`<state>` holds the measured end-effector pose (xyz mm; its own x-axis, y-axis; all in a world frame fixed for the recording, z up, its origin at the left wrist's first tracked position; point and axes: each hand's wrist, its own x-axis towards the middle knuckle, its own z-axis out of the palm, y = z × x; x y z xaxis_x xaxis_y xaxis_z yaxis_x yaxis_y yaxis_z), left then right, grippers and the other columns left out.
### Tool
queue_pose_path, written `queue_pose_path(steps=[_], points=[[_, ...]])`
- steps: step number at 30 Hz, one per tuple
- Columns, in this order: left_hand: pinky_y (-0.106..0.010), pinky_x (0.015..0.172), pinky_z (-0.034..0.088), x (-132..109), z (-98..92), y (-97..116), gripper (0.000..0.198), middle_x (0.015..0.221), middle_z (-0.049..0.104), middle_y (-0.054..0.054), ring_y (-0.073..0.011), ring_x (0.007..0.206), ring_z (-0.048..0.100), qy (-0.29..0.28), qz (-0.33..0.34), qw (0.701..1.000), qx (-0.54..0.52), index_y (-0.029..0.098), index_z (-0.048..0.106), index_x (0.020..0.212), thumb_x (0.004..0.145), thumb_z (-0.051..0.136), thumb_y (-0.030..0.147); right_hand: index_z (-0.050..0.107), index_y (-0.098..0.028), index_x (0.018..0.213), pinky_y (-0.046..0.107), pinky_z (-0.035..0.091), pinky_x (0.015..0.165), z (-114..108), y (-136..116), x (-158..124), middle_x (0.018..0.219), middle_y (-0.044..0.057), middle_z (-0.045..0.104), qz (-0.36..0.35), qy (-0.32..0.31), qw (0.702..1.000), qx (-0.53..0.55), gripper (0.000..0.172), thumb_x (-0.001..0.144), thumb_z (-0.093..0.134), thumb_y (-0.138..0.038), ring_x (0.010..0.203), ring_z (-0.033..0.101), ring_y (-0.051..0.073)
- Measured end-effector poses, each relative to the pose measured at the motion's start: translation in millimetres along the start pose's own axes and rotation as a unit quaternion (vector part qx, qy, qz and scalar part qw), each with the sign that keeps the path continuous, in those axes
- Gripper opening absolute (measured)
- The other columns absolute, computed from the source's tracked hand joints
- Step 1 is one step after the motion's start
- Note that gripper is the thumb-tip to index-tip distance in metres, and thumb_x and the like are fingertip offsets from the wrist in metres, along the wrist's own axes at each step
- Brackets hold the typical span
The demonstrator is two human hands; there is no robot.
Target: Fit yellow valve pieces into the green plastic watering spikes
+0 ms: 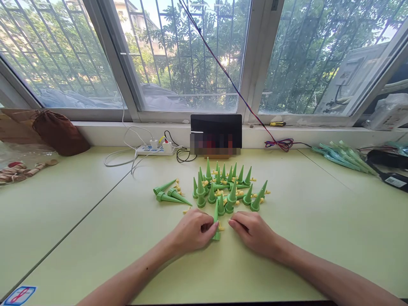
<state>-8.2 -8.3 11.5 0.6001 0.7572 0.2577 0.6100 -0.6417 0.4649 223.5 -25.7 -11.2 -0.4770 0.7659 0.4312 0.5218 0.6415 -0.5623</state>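
Note:
My left hand [195,228] is closed on a green plant watering spike [216,210], its wide capped end toward me and its tip pointing away. A small yellow valve [221,228] sticks out from that spike's right side. Just right of it, my right hand [253,231] is closed in a pinch; whatever its fingertips hold, if anything, is hidden. Beyond my hands, several green spikes stand on their caps in a cluster [232,193], with yellow valves and a few lying spikes among them. Farther left, three spikes [165,196] lie on their sides beside small yellow pieces [177,186].
A dark tablet [216,129] stands at the back against the sill. Left of it are a power strip [156,149] and cables. Toward the left edge sits a brown bag [60,134]. Plastic-wrapped bundles [344,157] and a black strap [390,170] lie at the right.

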Motion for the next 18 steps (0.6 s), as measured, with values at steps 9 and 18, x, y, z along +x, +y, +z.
queue_pose_path(steps=[9, 18], points=[[-0.027, 0.053, 0.020, -1.1, 1.5, -3.4, 0.045, 0.052, 0.026, 0.007, -0.0097, 0.050, 0.019, 0.025, -0.001, 1.000, 0.001, 0.019, 0.027, 0.058, 0.096, 0.049, 0.027, 0.046, -0.021, 0.069, 0.028, 0.034, 0.060, -0.4, 0.6, 0.2, 0.064, 0.000, 0.055, 0.002, -0.007, 1.000, 0.001, 0.040, 0.108, 0.040, -0.031, 0.060, 0.048, 0.015], [-0.023, 0.055, 0.029, 0.8, -3.8, -7.6, 0.021, 0.050, 0.045, 0.007, -0.0093, 0.047, 0.039, 0.091, -0.068, 0.993, 0.038, 0.019, 0.057, 0.069, 0.090, 0.054, 0.023, 0.046, -0.022, 0.070, 0.028, 0.035, 0.060, -0.8, 0.9, 0.5, 0.065, 0.000, 0.055, -0.003, -0.017, 1.000, -0.002, 0.039, 0.108, 0.040, -0.030, 0.060, 0.047, 0.015]])
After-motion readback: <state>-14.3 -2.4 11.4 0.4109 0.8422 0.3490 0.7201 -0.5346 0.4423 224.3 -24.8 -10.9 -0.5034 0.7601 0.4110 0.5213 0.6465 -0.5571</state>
